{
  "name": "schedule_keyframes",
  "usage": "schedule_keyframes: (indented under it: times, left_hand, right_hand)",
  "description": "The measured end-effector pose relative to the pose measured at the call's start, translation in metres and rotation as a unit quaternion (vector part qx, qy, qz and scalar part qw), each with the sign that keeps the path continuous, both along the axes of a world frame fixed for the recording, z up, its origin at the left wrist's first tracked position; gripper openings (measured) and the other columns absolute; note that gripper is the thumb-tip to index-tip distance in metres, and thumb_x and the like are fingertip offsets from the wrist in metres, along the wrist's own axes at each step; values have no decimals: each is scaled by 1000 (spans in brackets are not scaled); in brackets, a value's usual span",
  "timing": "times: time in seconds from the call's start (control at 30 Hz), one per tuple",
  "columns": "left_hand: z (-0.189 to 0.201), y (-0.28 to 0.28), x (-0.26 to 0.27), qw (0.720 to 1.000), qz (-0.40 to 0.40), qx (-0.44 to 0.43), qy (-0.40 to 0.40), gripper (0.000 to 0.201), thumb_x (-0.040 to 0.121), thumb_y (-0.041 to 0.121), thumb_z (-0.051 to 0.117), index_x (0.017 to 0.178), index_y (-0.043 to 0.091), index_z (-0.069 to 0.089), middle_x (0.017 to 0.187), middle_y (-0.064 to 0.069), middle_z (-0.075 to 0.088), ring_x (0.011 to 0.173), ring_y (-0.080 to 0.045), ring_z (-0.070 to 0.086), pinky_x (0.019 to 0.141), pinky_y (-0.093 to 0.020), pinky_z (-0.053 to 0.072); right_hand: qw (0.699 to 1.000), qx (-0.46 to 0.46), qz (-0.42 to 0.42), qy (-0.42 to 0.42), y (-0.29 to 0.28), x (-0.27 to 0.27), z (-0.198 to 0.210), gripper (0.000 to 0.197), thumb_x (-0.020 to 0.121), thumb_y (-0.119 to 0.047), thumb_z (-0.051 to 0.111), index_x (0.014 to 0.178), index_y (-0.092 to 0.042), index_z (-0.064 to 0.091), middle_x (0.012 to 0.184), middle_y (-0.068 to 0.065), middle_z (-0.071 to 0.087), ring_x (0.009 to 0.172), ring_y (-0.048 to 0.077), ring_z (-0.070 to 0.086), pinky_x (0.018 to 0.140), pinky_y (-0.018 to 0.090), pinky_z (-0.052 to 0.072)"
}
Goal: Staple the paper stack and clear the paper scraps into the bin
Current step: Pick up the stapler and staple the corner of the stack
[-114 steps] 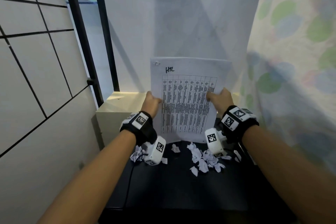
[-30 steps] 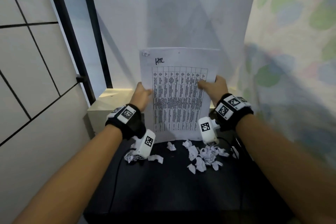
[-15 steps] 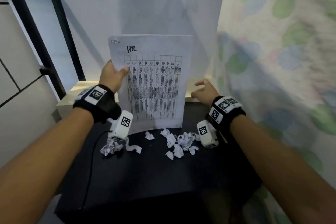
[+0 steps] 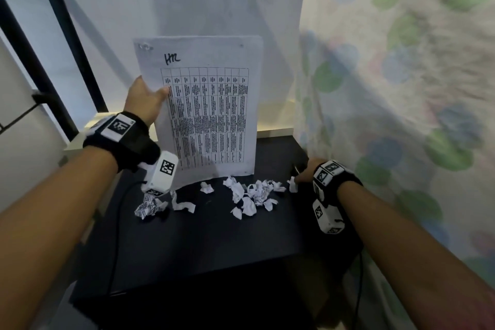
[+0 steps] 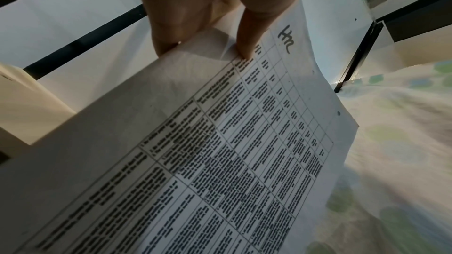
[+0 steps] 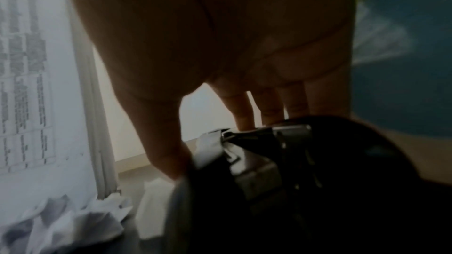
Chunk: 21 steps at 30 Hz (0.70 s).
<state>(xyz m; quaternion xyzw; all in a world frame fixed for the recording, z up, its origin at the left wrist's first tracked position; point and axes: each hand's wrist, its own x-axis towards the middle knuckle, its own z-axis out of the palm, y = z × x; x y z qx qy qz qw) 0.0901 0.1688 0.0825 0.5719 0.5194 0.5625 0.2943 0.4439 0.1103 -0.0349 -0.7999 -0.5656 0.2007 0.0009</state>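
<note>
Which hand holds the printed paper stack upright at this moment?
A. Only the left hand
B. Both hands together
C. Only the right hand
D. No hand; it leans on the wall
A. The left hand pinches the left edge of the paper stack, while the right hand is down on the black table at a dark stapler.

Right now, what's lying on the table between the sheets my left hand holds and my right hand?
In the head view, crumpled paper scraps lie on the black table between the paper stack and the right hand.
</note>
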Motion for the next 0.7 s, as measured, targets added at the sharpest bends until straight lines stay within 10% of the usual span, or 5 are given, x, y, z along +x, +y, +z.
schedule_keyframes:
  times: [0.2, 0.37, 0.6, 0.7]
  left_hand:
    - [2, -4, 2, 999, -23, -17, -28, 43, 87, 15, 59, 127, 3, 51, 129, -18, 59, 117, -32, 58, 104, -51, 44]
    - [13, -18, 6, 999, -18, -12, -26, 38, 88, 7, 58, 125, 2, 48, 129, -20, 58, 118, -33, 56, 105, -51, 43]
    - [22, -34, 10, 999, -35, -6, -40, 37, 92, 5, 52, 129, 4, 46, 129, -19, 58, 119, -31, 55, 106, -46, 42]
    - [22, -37, 11, 998, -48, 6, -34, 37, 93, 8, 51, 130, 5, 46, 129, -18, 57, 120, -32, 54, 104, -45, 43]
  right_hand:
    - [984, 48, -83, 148, 11, 8, 5, 57, 68, -48, 66, 108, -7, 60, 102, 15, 63, 93, 31, 62, 83, 37, 52]
    - [831, 133, -134, 524, 8, -26, 78, 20, 80, -22, 47, 74, -4, 51, 60, 12, 52, 45, 23, 50, 47, 27, 45]
    - [668, 415, 155, 598, -24, -110, 202, 25, 91, -7, 53, 95, -31, 46, 84, 0, 49, 76, 18, 48, 73, 29, 45]
    - [643, 474, 247, 548, -27, -141, 223, 30, 87, -11, 56, 100, -33, 41, 93, -6, 54, 84, 11, 53, 84, 24, 46]
